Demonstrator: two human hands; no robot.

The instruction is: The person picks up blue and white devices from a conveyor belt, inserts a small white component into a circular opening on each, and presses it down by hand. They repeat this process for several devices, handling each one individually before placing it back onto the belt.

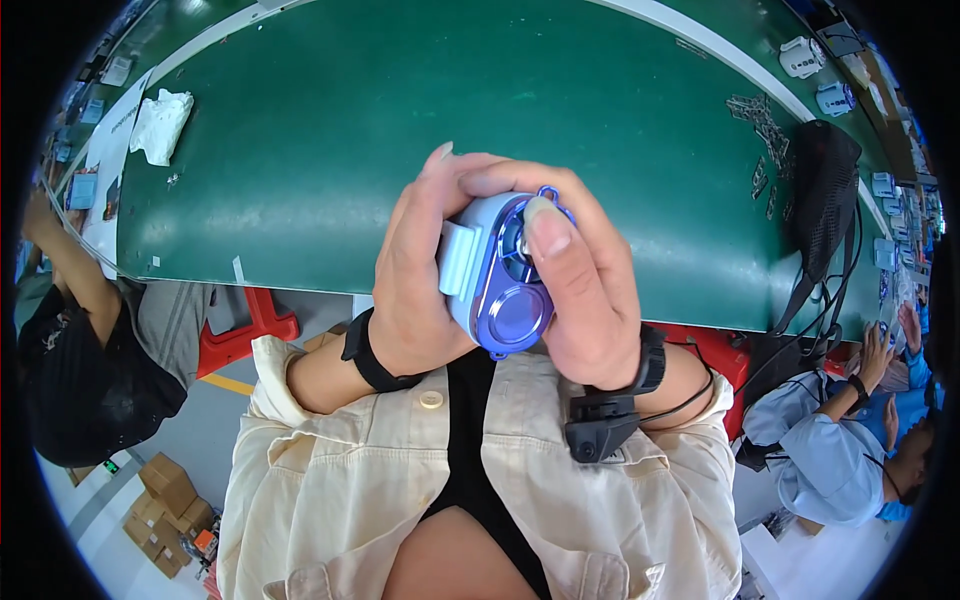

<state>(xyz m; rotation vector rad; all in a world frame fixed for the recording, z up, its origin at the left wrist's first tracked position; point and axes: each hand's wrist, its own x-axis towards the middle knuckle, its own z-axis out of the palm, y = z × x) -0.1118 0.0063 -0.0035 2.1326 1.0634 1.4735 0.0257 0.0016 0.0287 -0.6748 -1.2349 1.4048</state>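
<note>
Mostly, a green table [350, 150] fills the space ahead, with a black bag [822, 190] near its right end. The left hand [408, 270] and right hand [595, 290] both grasp one blue gadget [500, 275], held up before the chest at the table's near edge. The left curls round the side with the pale clip [458, 258]; the right wraps the other side, its thumb across the upper face. The gadget looks light, stiff and probably plastic; its glossy purple face may be slippery, so the sides seem the better hold, sparing the round disc [514, 315] and the likely fragile open part under the thumb. Smallest, a thin loop [548, 192] at the top looks too slight to grip by.
</note>
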